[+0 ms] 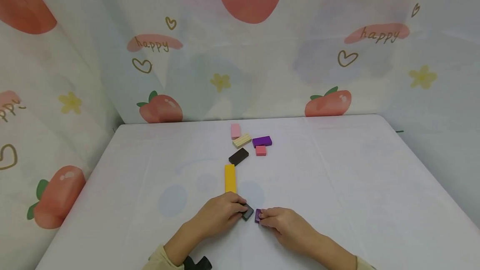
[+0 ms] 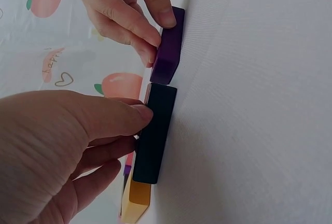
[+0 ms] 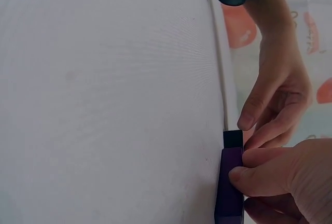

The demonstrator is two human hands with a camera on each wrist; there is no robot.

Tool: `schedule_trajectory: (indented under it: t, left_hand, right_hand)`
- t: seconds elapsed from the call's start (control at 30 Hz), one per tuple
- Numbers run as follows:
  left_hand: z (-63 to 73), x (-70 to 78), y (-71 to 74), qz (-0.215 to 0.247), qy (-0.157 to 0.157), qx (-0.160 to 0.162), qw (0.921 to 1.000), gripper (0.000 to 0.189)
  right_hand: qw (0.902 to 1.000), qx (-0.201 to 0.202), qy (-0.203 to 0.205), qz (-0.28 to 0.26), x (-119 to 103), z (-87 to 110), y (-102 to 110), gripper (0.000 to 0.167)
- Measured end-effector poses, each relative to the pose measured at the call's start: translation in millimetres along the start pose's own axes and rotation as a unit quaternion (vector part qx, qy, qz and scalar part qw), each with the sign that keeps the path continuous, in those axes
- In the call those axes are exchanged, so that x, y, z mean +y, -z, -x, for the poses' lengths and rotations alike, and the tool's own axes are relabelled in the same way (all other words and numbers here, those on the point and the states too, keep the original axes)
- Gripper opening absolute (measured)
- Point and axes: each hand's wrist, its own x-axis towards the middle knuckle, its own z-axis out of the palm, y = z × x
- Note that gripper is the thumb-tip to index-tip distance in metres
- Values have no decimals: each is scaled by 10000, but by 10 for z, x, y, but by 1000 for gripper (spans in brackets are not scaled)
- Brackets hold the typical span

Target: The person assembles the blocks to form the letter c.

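Note:
My left hand (image 1: 221,215) holds a dark grey block (image 1: 248,212) on the white table, its thumb lying on the near side in the left wrist view. Facing it, my right hand (image 1: 285,225) pinches a small purple block (image 1: 257,216) between thumb and fingers. A narrow gap separates the two blocks in the head view; in the left wrist view the purple block (image 2: 170,47) nearly meets the end of the dark block (image 2: 155,136). Just beyond the left hand lies a long yellow block (image 1: 230,178), its near end partly hidden by that hand.
Past the yellow block, a black block (image 1: 238,156), a red block (image 1: 261,151), another purple block (image 1: 262,141), a ribbed beige block (image 1: 241,141) and a pink block (image 1: 235,131) run towards the back edge. Printed cloth (image 1: 262,66) hangs behind the table (image 1: 337,178).

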Motion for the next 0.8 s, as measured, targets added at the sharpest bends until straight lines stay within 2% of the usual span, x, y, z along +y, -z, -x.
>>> schedule_trajectory:
  t: [0.37, 0.8]
  left_hand:
    - [-6, -22, -6, -23, -174, 167, 9997, 17]
    - [5, -13, -2, -41, -198, 195, 9996, 17]
  right_hand:
    - [9997, 187, 148, 69, 8, -22, -42, 18]
    - [9982, 444, 338, 240, 3, -29, -66, 18]
